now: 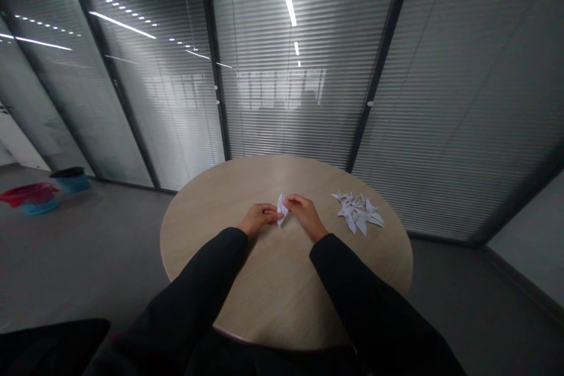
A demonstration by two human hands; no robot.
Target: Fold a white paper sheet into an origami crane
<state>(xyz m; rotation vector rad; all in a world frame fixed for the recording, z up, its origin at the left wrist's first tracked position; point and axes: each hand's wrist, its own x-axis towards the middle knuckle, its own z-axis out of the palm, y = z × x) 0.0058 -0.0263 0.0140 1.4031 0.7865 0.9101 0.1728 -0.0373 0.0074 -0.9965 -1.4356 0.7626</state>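
On the floor at far left stand a blue bin with a red liner (pixel 30 195) and, just beyond it, a blue bin with a black liner (pixel 73 181). Next comes a round, pale wooden worktop (pixel 277 305), set before glass panels with blinds (pixel 286 117). Two dark-sleeved arms reach over it. The left hand (pixel 258 218) pinches the lower left side of a small, pointed piece of folded white paper (pixel 281 204), near the middle of the worktop. The right hand (pixel 307 216) has its fingers drawn together on the paper's right edge. Farther right, apart from the hands, lies a loose heap of pointed white folded papers (pixel 359 211), some overlapping.
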